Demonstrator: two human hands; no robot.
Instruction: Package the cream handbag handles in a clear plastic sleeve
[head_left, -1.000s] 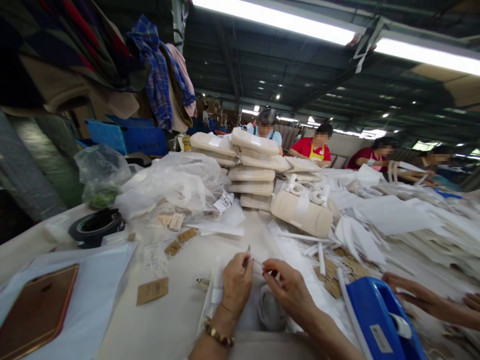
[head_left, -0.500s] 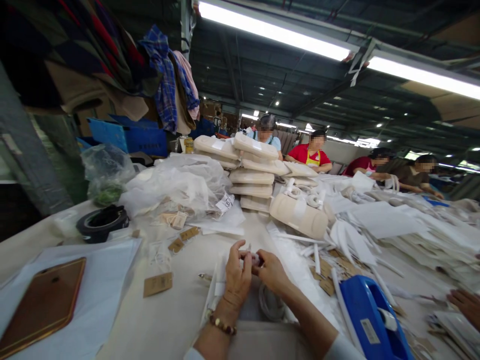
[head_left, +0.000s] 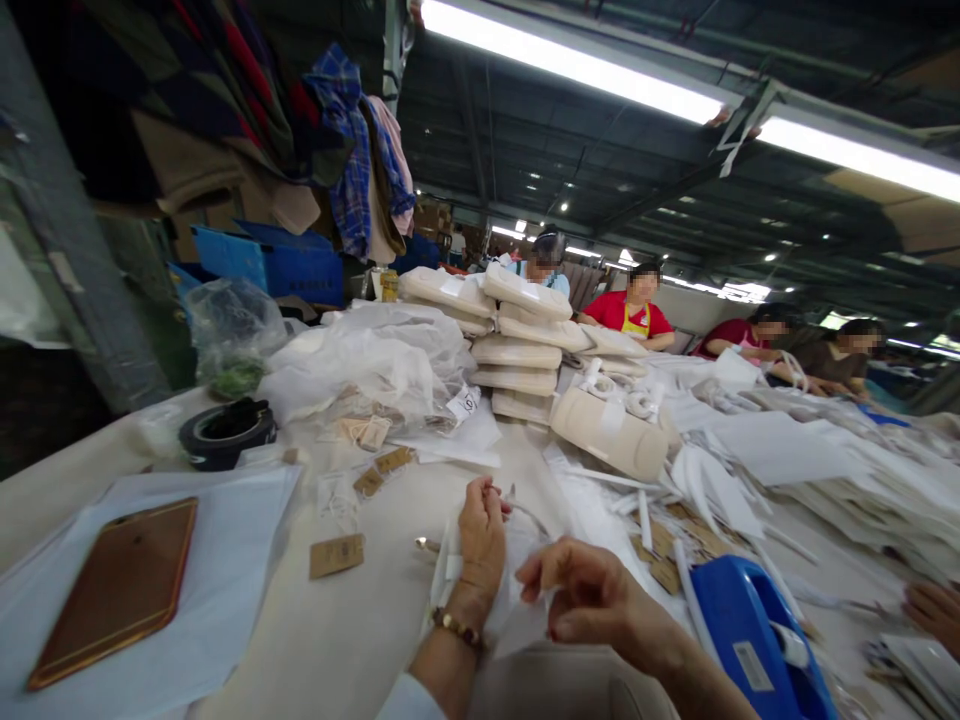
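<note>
Hands that met half a second ago have parted in the head view; the right hand (head_left: 600,600) has pulled back toward the body, away from the left hand (head_left: 481,540).
Left fingers are pressed together on a slim pale piece (head_left: 531,515), which juts out at their tips above the table (head_left: 390,610); right thumb and forefinger stand spread, fingers curled, well apart from that piece; translucent plastic (head_left: 521,615) lies between and below the two hands; a brown tag (head_left: 337,556) and a phone (head_left: 116,590) lie to the left; a blue container (head_left: 754,640) stands to the right; beige packs (head_left: 517,355) are stacked beyond.
</note>
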